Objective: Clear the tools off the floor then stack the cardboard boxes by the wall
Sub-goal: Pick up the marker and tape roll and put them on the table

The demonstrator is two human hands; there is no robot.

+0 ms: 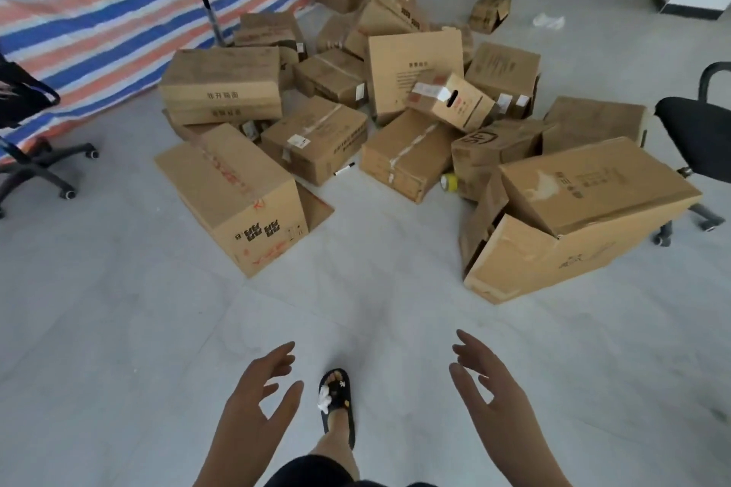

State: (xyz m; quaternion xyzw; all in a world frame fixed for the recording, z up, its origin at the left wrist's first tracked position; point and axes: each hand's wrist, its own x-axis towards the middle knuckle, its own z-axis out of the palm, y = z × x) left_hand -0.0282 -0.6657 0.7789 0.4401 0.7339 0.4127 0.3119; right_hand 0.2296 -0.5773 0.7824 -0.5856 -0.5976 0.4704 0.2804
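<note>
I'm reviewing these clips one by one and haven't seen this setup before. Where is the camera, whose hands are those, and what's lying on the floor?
There is no machine here: a person wears one wide-angle camera on the head, looking forward and down. The two bare hands at the bottom are theirs, the left hand and the right hand. Both are open with spread fingers and hold nothing. Between them is the person's foot in a black sandal.

Ahead, a jumble of cardboard boxes lies on the pale tiled floor, in front of a striped tarp. Two small things lie among them: a marker pen and a yellow tape roll. Office chairs stand at the left and right edges.
</note>
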